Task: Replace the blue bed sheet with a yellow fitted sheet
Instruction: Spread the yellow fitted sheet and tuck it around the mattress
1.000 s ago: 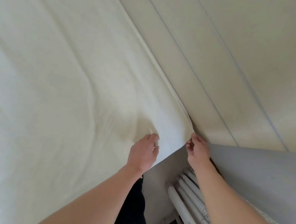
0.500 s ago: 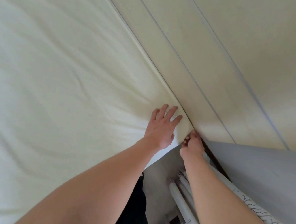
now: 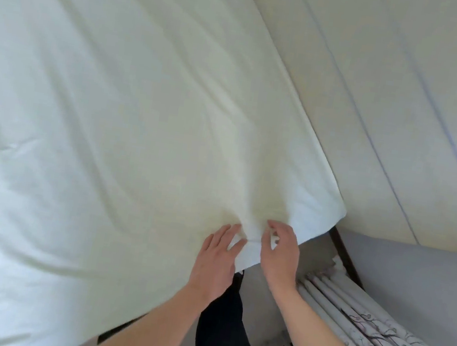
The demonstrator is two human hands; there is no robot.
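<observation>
Both hands at sheet corner, 6 o'clock.
L hand [image 3: 215, 262] flat, fingers straight on sheet [image 3: 110, 125]; R hand [image 3: 280, 254] fingers curled, pinching fabric fold. Corner overhangs; mattress hidden, curtain [image 3: 374, 337] at 4 cut off.

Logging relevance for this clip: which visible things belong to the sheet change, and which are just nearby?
Job: yellow fitted sheet; left hand and right hand, both at its edge near the corner.

Nearby: panelled wall; patterned curtain; dark garment.
</observation>
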